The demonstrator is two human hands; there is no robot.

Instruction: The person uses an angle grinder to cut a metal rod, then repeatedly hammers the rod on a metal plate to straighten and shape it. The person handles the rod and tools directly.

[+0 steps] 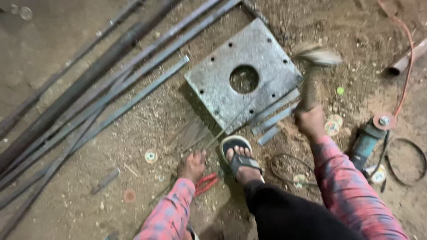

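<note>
Bare, littered dirt ground carries long steel bars at left and a square plate with a round middle hole. The right hand is closed around a hammer (blurred), its head above the plate's right edge, near flat strips. The left hand, fingers curled, grips red-handled pliers on the dirt beside a sandalled foot. A grinder lies at right.
</note>
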